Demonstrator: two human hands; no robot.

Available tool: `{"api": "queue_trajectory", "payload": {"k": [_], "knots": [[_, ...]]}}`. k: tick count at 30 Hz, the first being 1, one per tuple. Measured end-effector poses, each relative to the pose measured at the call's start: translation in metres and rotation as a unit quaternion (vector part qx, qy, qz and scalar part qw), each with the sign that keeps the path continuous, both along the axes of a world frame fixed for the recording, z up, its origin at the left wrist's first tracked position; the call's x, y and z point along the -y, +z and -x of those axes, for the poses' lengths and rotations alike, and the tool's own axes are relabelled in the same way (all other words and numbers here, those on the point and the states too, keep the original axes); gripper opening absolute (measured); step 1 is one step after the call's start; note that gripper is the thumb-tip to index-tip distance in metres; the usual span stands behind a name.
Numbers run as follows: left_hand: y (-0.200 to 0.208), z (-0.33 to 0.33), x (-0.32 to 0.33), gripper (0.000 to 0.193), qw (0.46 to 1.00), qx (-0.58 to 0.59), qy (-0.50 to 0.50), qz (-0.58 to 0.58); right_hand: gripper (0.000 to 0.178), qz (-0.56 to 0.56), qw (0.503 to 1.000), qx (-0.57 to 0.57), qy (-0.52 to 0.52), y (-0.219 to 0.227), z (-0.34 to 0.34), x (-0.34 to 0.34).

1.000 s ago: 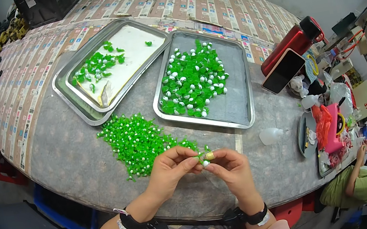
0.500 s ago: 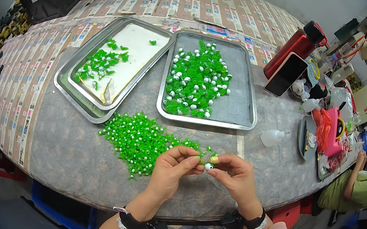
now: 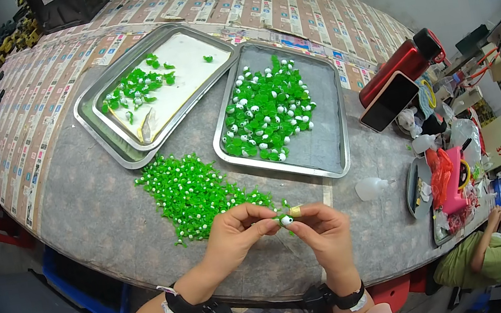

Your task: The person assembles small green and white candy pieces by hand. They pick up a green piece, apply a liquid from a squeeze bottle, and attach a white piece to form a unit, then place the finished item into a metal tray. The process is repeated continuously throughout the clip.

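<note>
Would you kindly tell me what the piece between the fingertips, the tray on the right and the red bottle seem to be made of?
The green-and-white piece looks like plastic: its white part is smooth and opaque. The tray on the right seems bare metal, probably stainless steel, judging by its shiny silver rim. The red bottle appears glossy, perhaps coated metal, though plastic is possible.

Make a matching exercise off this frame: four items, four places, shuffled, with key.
Items
1. small green piece with a round white ball
2. red cylindrical bottle with a black cap
3. loose heap of tiny green-and-white pieces
4. translucent white plastic squeeze bottle

Places
A. directly behind the black-screened rectangular phone
B. on the grey table covering, just beyond the left hand
C. to the right of the right hand, nearer it than the phone
D. at the fingertips, where both hands meet

Pairs: 1-D, 2-A, 3-B, 4-C
</note>
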State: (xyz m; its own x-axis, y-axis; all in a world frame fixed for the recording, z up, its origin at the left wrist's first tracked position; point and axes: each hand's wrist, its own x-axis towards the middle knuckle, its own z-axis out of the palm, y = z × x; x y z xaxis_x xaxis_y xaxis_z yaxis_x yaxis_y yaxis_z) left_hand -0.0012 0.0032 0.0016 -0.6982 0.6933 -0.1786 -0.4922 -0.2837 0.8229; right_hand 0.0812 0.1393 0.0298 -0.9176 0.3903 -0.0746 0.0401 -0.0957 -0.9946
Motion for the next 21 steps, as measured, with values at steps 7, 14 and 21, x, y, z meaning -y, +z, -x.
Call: {"api": "queue_trajectory", "payload": {"k": [7,14,21], "knots": [[0.009,-0.004,-0.004,0.006,0.971,-0.215,0.037,0.1,0.019,0.076,0.996,0.034,0.018,0.002,0.002,-0.007],[0.006,-0.003,-0.002,0.01,0.881,-0.449,0.061,0.137,0.024,0.03,0.991,0.062,0.113,-0.002,0.0,-0.021],[0.006,-0.004,-0.002,0.008,0.892,-0.402,-0.011,0.209,0.022,0.086,0.988,0.081,0.102,-0.013,-0.003,-0.02]]}}
